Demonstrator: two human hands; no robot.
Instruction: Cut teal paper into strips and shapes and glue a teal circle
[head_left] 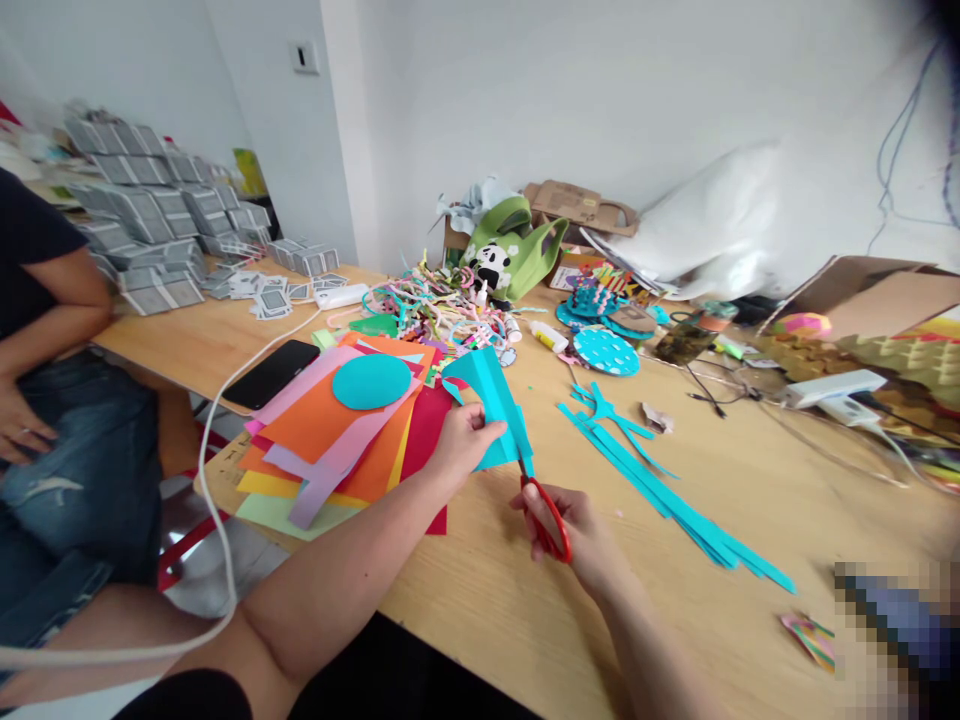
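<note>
My left hand [466, 440] pinches a turquoise paper sheet [480, 385] near its middle, holding it above the table. In my right hand [566, 520] are red-handled scissors [553, 525], their blades at the sheet's near right edge, where a narrow strip is partly cut. To the right lie several cut turquoise strips [675, 510], some overlapping. A stack of coloured paper [315, 420] spreads left of my left hand, with a turquoise paper circle [372, 381] on top.
A black phone [274, 375] and a white cable [217, 480] are at the left. Behind are a craft-scrap pile [435, 310], a green panda bag [506, 255], a glue bottle [549, 337] and a dotted turquoise disc [606, 351]. Another person [52, 400] sits at the left near stacked grey packs [150, 215].
</note>
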